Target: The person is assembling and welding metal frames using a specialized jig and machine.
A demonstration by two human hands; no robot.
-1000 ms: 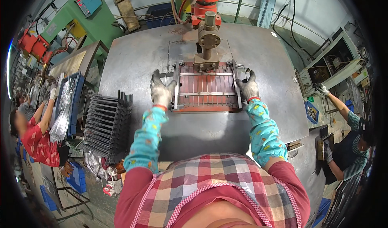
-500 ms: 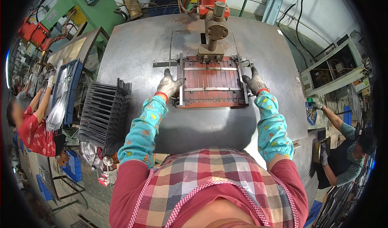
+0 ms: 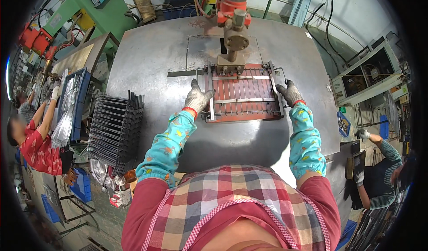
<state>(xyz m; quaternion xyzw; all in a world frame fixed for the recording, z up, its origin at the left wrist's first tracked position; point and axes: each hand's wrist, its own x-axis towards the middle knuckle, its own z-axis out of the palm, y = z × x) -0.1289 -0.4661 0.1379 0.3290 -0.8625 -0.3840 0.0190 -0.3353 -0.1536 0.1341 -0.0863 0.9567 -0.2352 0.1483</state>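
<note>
A red, flat jig (image 3: 249, 117) with dark metal side rails lies on the steel table, turned slightly. On it sits a grid of thin metal rods (image 3: 235, 90) crossed by two pale flat bars (image 3: 244, 100). My left hand (image 3: 198, 96), in a grey-white glove, is closed at the jig's left side, its thumb against the rail and fingers by a bent wire handle. Gloved too, my right hand (image 3: 291, 93) grips the right side near a similar wire handle. The press-like machine head (image 3: 230, 67) stands over the jig's far edge, covering part of the grid.
A stack of dark wire racks (image 3: 113, 130) stands left of the table (image 3: 147, 50). Beyond it, a blue bin (image 3: 80, 104) holds metal rods. Co-workers are at the left (image 3: 38, 146) and right (image 3: 379, 175). A metal cabinet (image 3: 368, 75) stands at the right.
Both my hands and the jig have shifted to the right and turned a little under the machine head. The co-worker at the right has moved an arm.
</note>
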